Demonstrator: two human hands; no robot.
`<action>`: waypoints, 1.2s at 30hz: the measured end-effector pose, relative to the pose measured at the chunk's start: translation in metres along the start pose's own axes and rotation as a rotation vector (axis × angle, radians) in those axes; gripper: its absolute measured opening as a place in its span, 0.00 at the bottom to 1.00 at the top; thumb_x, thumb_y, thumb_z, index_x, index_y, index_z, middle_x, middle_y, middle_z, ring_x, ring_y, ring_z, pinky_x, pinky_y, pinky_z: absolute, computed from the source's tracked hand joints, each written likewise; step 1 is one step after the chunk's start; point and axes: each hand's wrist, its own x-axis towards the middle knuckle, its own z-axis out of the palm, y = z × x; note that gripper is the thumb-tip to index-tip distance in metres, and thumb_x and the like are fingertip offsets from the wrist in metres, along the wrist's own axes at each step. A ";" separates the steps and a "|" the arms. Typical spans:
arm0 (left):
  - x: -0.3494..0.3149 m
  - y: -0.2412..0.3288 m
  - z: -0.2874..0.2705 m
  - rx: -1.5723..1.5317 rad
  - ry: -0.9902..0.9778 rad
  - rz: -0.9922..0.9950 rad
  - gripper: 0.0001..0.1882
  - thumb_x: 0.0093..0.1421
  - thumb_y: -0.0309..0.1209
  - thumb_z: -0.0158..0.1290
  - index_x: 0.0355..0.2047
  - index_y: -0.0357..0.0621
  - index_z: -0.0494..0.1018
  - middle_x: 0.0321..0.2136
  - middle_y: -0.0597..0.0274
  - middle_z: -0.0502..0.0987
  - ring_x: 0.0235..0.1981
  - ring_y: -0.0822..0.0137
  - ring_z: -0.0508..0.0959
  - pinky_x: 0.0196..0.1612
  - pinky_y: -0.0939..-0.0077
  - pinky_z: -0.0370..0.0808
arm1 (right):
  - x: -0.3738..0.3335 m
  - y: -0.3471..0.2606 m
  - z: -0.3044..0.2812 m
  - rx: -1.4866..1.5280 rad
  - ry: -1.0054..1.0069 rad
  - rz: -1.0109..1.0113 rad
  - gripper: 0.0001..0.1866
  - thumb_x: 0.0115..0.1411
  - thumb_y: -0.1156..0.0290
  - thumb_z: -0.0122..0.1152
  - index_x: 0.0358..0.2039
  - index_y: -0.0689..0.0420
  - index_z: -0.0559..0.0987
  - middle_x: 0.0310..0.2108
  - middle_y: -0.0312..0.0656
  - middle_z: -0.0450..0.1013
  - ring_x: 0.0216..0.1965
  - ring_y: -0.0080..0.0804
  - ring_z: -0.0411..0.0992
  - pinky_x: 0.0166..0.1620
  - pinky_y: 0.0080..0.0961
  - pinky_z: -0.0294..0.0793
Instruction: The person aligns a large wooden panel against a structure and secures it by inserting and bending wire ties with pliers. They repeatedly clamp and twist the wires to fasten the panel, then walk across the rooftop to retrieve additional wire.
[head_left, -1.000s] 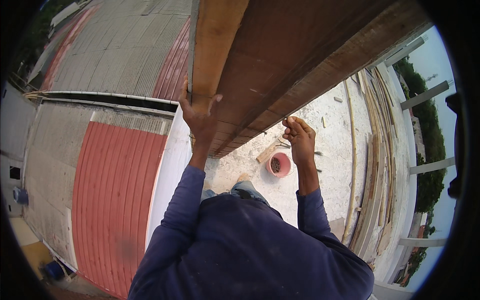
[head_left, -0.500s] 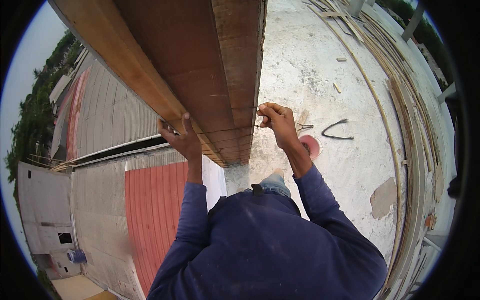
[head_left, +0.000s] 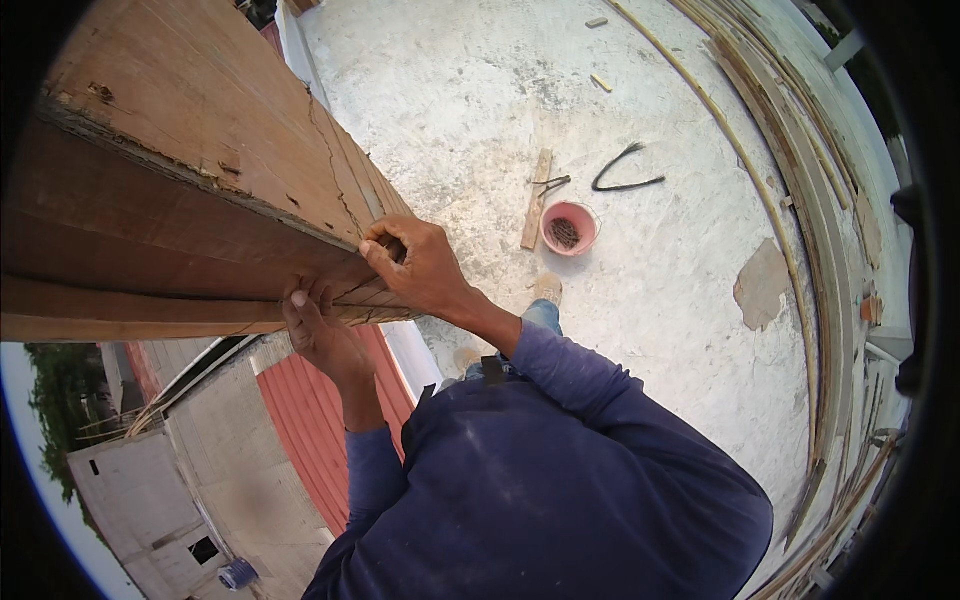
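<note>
A tall box of wooden boards [head_left: 180, 130], like column formwork, leans into the upper left of my view with thin dark wires [head_left: 352, 291] bound across it. My right hand [head_left: 420, 262] is closed at the box's rough edge, thumb and forefinger pinching a wire there. Lower on the adjoining face, my left hand [head_left: 335, 345] has its thumb and fingers drawn together against the boards. A wire runs between the two hands. Whatever sits in the left fingertips is hidden.
On the pale concrete floor [head_left: 450, 120] stand a pink bucket [head_left: 590, 243] of small dark pieces, pincers [head_left: 552, 184] on a wood strip [head_left: 534, 215], and a bent bundle of dark wire [head_left: 628, 184]. Long poles and boards [head_left: 800, 220] line the right. Red roofing [head_left: 320, 420] lies below left.
My view has turned, so the box now slants left and shows another face. My left hand has left the far edge and come in near my right hand, which stays at the wire.
</note>
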 end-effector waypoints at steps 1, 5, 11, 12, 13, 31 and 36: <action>0.000 0.001 0.005 0.007 0.042 -0.047 0.22 0.73 0.45 0.50 0.55 0.39 0.71 0.48 0.58 0.75 0.51 0.67 0.74 0.56 0.67 0.73 | 0.001 0.002 -0.002 0.017 -0.027 -0.022 0.09 0.62 0.70 0.65 0.34 0.64 0.81 0.26 0.42 0.75 0.24 0.25 0.70 0.30 0.24 0.71; 0.003 0.000 0.007 -0.053 0.072 -0.042 0.23 0.73 0.45 0.50 0.58 0.40 0.70 0.53 0.56 0.75 0.56 0.63 0.73 0.61 0.62 0.70 | 0.011 0.004 -0.013 -0.052 -0.181 -0.174 0.16 0.61 0.67 0.70 0.46 0.62 0.80 0.34 0.49 0.79 0.31 0.34 0.79 0.34 0.30 0.78; -0.003 -0.008 -0.001 -0.067 0.195 -0.010 0.23 0.73 0.43 0.50 0.61 0.44 0.69 0.55 0.59 0.76 0.59 0.60 0.73 0.66 0.60 0.66 | 0.014 0.048 -0.091 0.218 -0.301 0.083 0.26 0.62 0.63 0.71 0.56 0.63 0.76 0.36 0.52 0.80 0.29 0.36 0.81 0.32 0.30 0.80; -0.004 -0.007 -0.006 -0.030 0.305 -0.034 0.26 0.71 0.43 0.52 0.64 0.42 0.66 0.62 0.56 0.69 0.64 0.59 0.67 0.70 0.59 0.61 | 0.021 0.080 -0.111 0.265 -0.308 0.150 0.24 0.65 0.61 0.68 0.55 0.63 0.76 0.34 0.50 0.81 0.27 0.32 0.81 0.30 0.28 0.80; -0.005 -0.007 -0.010 0.032 0.347 -0.032 0.31 0.69 0.42 0.54 0.66 0.40 0.63 0.69 0.52 0.61 0.70 0.58 0.60 0.74 0.59 0.55 | 0.029 0.120 -0.133 0.247 -0.250 0.252 0.24 0.66 0.60 0.67 0.55 0.63 0.76 0.32 0.49 0.81 0.27 0.29 0.80 0.30 0.27 0.79; 0.025 -0.089 0.006 0.617 0.669 0.048 0.29 0.71 0.39 0.51 0.66 0.36 0.62 0.67 0.52 0.64 0.66 0.57 0.65 0.71 0.57 0.61 | 0.053 0.942 -0.364 -0.229 0.803 1.400 0.45 0.58 0.46 0.68 0.57 0.74 0.64 0.56 0.69 0.69 0.57 0.60 0.73 0.58 0.44 0.75; 0.033 -0.072 0.012 0.612 0.684 0.078 0.29 0.71 0.38 0.51 0.66 0.35 0.61 0.66 0.52 0.65 0.66 0.57 0.66 0.70 0.56 0.63 | 0.051 0.954 -0.366 -0.304 0.722 1.451 0.35 0.55 0.59 0.70 0.53 0.72 0.68 0.52 0.66 0.72 0.52 0.56 0.76 0.50 0.42 0.80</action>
